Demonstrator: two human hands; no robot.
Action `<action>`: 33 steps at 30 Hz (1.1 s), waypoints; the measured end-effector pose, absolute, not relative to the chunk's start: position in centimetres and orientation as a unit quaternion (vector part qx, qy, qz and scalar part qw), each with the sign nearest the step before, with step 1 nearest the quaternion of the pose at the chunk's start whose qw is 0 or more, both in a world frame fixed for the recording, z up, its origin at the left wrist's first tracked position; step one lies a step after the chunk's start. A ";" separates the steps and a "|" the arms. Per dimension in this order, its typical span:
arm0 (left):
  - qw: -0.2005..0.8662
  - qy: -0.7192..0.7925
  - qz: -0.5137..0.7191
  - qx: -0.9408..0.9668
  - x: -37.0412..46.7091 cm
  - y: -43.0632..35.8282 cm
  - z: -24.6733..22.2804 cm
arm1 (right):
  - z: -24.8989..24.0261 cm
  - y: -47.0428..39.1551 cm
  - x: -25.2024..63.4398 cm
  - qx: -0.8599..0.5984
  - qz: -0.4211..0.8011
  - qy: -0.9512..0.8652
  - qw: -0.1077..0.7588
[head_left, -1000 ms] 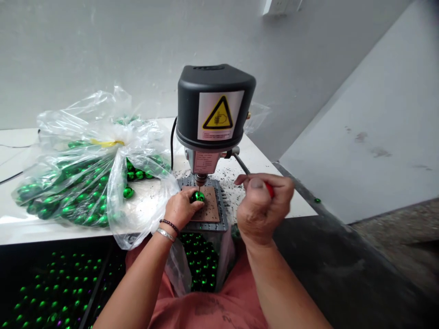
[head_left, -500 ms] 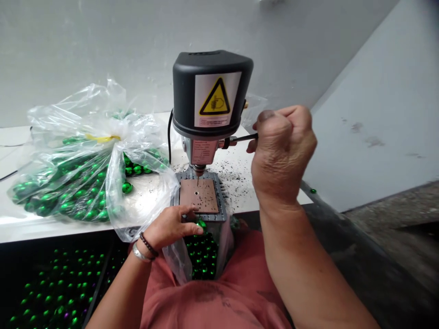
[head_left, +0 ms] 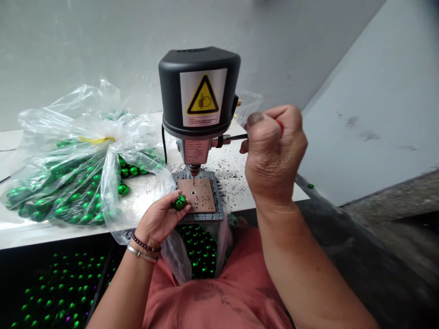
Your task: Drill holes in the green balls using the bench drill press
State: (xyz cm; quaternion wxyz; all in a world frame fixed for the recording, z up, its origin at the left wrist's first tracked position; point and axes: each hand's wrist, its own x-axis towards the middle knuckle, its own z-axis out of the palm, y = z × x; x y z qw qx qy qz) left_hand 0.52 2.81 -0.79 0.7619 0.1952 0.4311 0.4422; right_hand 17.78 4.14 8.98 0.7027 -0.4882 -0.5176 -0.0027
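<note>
My left hand [head_left: 161, 217] pinches a shiny green ball [head_left: 179, 202] between thumb and fingers, at the left front edge of a brown board [head_left: 202, 201]. The board has one small hole and lies on the metal base of a small bench drill press [head_left: 200, 91]. Above the hole points a thin drill bit [head_left: 194, 179], apart from the board. My right hand [head_left: 276, 155] is closed in a fist around the end of the drill's lever [head_left: 236, 137]; a bit of red shows between its fingers.
At left on the white table lies a tied clear plastic bag [head_left: 99, 178] of green balls. One loose ball [head_left: 123, 189] rests near it. Dark shavings [head_left: 235, 178] litter the table. Below are a black bin [head_left: 10, 292] and a bag of green balls [head_left: 199, 251] between the legs.
My left hand has risen from the bag below the base and brought a green ball up beside the board. My right hand stays on the lever. The view has shifted slightly.
</note>
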 end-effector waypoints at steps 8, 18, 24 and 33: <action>0.589 0.513 0.424 0.459 0.7 3.1 -1.8 | 8.7 4.0 17.8 -0.484 -0.007 -0.517 0.706; 0.322 0.603 0.339 0.646 0.9 5.2 -3.2 | 8.4 3.5 18.2 -0.474 -0.011 -0.554 0.684; 0.281 0.616 0.297 0.673 1.5 5.2 -2.9 | 8.3 3.5 18.2 -0.480 -0.016 -0.552 0.682; 0.293 0.580 0.260 0.715 2.3 6.3 -2.6 | 8.3 3.5 18.3 -0.480 -0.020 -0.550 0.683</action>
